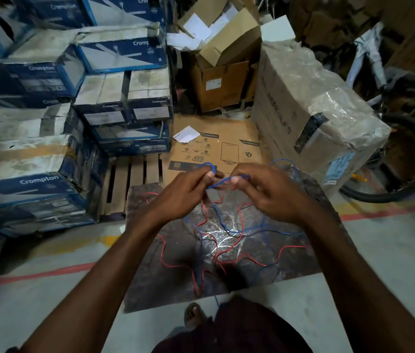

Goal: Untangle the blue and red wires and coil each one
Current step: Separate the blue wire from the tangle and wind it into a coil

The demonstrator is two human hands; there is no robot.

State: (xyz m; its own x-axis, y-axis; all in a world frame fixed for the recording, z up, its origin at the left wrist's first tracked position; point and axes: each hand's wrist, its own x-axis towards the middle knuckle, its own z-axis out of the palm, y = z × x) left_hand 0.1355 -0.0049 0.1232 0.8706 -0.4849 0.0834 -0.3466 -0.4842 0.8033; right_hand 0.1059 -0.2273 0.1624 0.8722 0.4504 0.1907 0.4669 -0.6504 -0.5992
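A thin blue wire (226, 220) and a thin red wire (237, 258) lie in loose, crossing loops on a dark mat (150, 276) on the floor. My left hand (183, 194) pinches a small loop of the blue wire at its fingertips. My right hand (270, 192) pinches the same blue wire a little to the right, and a short stretch runs between both hands. Further blue wire loops out past my right hand. The red wire stays down on the mat, tangled with the blue one.
Stacked blue and white boxes (48, 123) fill the left. A wooden pallet (130, 182) and flat cardboard (216, 149) lie beyond the mat. Brown cartons (311, 110) stand at the back and right, with a bicycle wheel (405, 159) behind. My foot (193, 314) is at the mat's near edge.
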